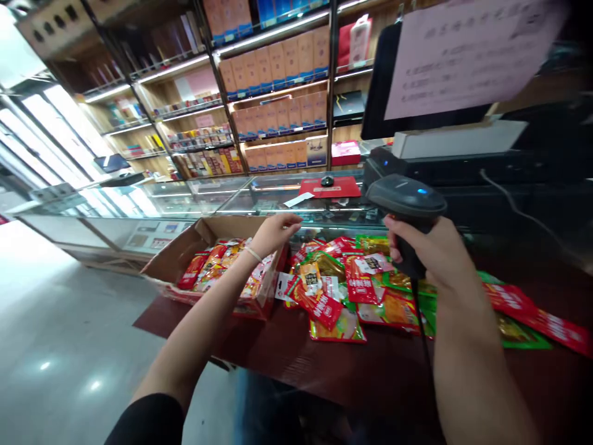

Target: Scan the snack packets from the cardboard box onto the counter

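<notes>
My right hand (428,247) is wrapped round the handle of a black barcode scanner (407,196), which has a blue light on top and a cable hanging down. Below it, many snack packets (324,290) in red, green and yellow lie in a loose heap on the dark red counter (287,352). My left hand (277,233) hovers over the right edge of an open cardboard box (162,272), beside the heap. Its fingers reach forward, slightly bent, with nothing visible in them. More snack packets (217,262) fill the box.
A monitor (377,86) with a paper sheet (463,55) over it stands at the back right. Behind the counter, a black mouse (327,181) rests on a red mat (306,187) on a glass display case (185,201). Stocked shelves (278,80) line the wall.
</notes>
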`<state>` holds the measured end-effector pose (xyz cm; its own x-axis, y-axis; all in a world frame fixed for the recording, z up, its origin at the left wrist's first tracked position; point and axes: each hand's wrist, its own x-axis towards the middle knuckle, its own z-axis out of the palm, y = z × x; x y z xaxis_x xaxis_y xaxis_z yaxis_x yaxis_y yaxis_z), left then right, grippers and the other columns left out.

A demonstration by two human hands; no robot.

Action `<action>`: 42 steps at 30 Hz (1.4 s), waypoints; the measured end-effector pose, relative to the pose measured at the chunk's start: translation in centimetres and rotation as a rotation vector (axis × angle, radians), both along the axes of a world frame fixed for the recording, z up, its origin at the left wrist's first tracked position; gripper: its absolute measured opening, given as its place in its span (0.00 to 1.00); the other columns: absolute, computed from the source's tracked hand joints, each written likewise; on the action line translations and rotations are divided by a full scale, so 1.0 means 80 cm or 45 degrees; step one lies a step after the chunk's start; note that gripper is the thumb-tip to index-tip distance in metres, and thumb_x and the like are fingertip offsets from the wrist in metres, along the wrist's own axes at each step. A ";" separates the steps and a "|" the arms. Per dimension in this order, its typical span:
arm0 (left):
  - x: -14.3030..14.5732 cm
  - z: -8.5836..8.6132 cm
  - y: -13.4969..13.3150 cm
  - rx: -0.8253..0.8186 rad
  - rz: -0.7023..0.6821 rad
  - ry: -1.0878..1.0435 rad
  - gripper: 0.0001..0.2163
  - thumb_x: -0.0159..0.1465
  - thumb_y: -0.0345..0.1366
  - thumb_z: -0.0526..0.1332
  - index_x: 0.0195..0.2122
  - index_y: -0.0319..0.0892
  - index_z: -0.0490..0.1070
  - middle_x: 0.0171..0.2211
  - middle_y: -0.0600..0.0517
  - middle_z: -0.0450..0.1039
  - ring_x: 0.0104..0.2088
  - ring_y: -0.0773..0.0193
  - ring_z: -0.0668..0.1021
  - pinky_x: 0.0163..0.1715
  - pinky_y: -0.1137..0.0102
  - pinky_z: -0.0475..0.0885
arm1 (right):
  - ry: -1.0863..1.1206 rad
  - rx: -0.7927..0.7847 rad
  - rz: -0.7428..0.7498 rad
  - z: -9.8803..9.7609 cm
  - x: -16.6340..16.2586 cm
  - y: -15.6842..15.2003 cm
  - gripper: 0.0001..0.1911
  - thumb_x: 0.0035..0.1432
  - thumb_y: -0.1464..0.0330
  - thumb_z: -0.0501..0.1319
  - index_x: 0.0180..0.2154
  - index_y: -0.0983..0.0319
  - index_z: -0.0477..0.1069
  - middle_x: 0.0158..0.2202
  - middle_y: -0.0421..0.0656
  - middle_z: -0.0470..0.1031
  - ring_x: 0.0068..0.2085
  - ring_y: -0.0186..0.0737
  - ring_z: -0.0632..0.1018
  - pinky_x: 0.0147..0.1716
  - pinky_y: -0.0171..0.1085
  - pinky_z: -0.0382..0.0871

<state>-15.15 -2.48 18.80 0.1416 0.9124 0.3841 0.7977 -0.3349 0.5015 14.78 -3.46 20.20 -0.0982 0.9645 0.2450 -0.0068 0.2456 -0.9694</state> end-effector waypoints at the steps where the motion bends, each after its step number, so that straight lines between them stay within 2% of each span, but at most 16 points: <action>1: -0.025 -0.004 -0.003 -0.023 0.059 0.017 0.11 0.65 0.38 0.59 0.45 0.42 0.77 0.43 0.49 0.80 0.42 0.60 0.80 0.46 0.67 0.72 | -0.002 -0.025 0.043 -0.003 -0.014 -0.002 0.17 0.49 0.56 0.71 0.27 0.61 0.70 0.19 0.36 0.68 0.16 0.31 0.69 0.13 0.32 0.64; 6: -0.126 -0.048 -0.018 -0.189 0.231 0.151 0.09 0.63 0.36 0.60 0.42 0.41 0.77 0.42 0.48 0.80 0.42 0.59 0.79 0.44 0.68 0.71 | -0.185 -0.083 0.284 -0.027 -0.076 -0.008 0.20 0.51 0.52 0.69 0.25 0.61 0.69 0.16 0.37 0.68 0.16 0.32 0.68 0.14 0.32 0.62; 10: -0.163 -0.080 -0.031 -0.348 0.216 0.281 0.08 0.62 0.35 0.60 0.40 0.40 0.76 0.38 0.48 0.79 0.38 0.59 0.79 0.39 0.69 0.70 | -0.387 -0.020 0.409 -0.050 -0.111 -0.012 0.22 0.55 0.51 0.65 0.22 0.61 0.68 0.15 0.40 0.69 0.16 0.33 0.69 0.17 0.33 0.62; 15: -0.167 -0.103 -0.028 -0.477 0.152 0.409 0.08 0.59 0.33 0.62 0.40 0.39 0.75 0.36 0.48 0.78 0.37 0.59 0.78 0.38 0.70 0.69 | -0.433 -0.156 0.468 -0.072 -0.143 -0.018 0.20 0.54 0.50 0.66 0.25 0.59 0.67 0.15 0.39 0.69 0.16 0.35 0.68 0.17 0.35 0.63; 19: -0.166 -0.118 -0.025 -0.654 0.057 0.543 0.16 0.57 0.36 0.65 0.46 0.41 0.74 0.43 0.46 0.77 0.42 0.57 0.78 0.42 0.69 0.70 | -0.422 -0.234 0.473 -0.083 -0.155 -0.020 0.21 0.52 0.50 0.67 0.27 0.59 0.67 0.16 0.38 0.69 0.17 0.36 0.69 0.17 0.35 0.63; 22: -0.161 -0.127 -0.030 -0.710 -0.029 0.697 0.20 0.54 0.39 0.68 0.48 0.42 0.73 0.47 0.43 0.74 0.48 0.53 0.76 0.46 0.67 0.69 | -0.399 -0.247 0.471 -0.085 -0.158 -0.019 0.21 0.51 0.50 0.68 0.27 0.60 0.67 0.15 0.37 0.68 0.16 0.35 0.69 0.17 0.35 0.63; 27: -0.152 -0.134 -0.031 -0.767 0.023 0.717 0.20 0.54 0.37 0.66 0.49 0.39 0.70 0.48 0.39 0.73 0.47 0.52 0.77 0.46 0.65 0.71 | -0.409 -0.220 0.495 -0.086 -0.160 -0.018 0.21 0.51 0.50 0.68 0.26 0.60 0.68 0.16 0.38 0.69 0.17 0.34 0.70 0.18 0.34 0.64; 29: -0.152 -0.132 -0.027 -0.802 0.067 0.632 0.19 0.50 0.36 0.69 0.43 0.39 0.71 0.44 0.41 0.75 0.44 0.53 0.78 0.43 0.66 0.72 | -0.416 -0.212 0.501 -0.085 -0.158 -0.018 0.22 0.51 0.50 0.68 0.25 0.60 0.68 0.16 0.38 0.69 0.17 0.35 0.70 0.18 0.34 0.64; 31: -0.155 -0.126 -0.024 -0.814 0.167 0.404 0.16 0.47 0.33 0.71 0.37 0.40 0.71 0.36 0.45 0.77 0.37 0.55 0.79 0.38 0.67 0.72 | -0.428 -0.204 0.509 -0.083 -0.154 -0.018 0.22 0.52 0.50 0.67 0.25 0.60 0.68 0.16 0.38 0.69 0.17 0.35 0.70 0.18 0.34 0.62; 35: -0.168 -0.100 -0.021 -0.697 0.313 -0.146 0.07 0.54 0.34 0.68 0.29 0.41 0.69 0.25 0.50 0.75 0.27 0.62 0.78 0.29 0.70 0.72 | -0.424 -0.149 0.504 -0.073 -0.143 -0.019 0.21 0.55 0.50 0.65 0.25 0.60 0.68 0.15 0.39 0.69 0.16 0.34 0.68 0.17 0.34 0.62; 37: -0.174 -0.084 -0.022 -0.611 0.326 -0.511 0.08 0.57 0.38 0.66 0.28 0.40 0.70 0.23 0.51 0.75 0.25 0.65 0.77 0.29 0.71 0.73 | -0.407 -0.116 0.499 -0.066 -0.138 -0.020 0.21 0.56 0.51 0.65 0.24 0.60 0.67 0.14 0.39 0.69 0.16 0.34 0.69 0.18 0.33 0.62; 39: -0.175 -0.070 -0.025 -0.551 0.309 -0.881 0.11 0.56 0.40 0.68 0.30 0.39 0.71 0.24 0.52 0.75 0.25 0.68 0.76 0.30 0.71 0.73 | -0.379 -0.104 0.484 -0.060 -0.133 -0.020 0.21 0.56 0.51 0.65 0.23 0.60 0.67 0.14 0.39 0.69 0.16 0.33 0.68 0.18 0.33 0.62; 42: -0.164 -0.049 -0.032 -0.509 0.193 -1.149 0.12 0.56 0.40 0.70 0.35 0.37 0.74 0.28 0.51 0.76 0.27 0.70 0.77 0.30 0.74 0.72 | -0.320 -0.099 0.456 -0.056 -0.124 -0.018 0.21 0.55 0.51 0.65 0.23 0.60 0.67 0.15 0.38 0.68 0.16 0.33 0.68 0.17 0.32 0.62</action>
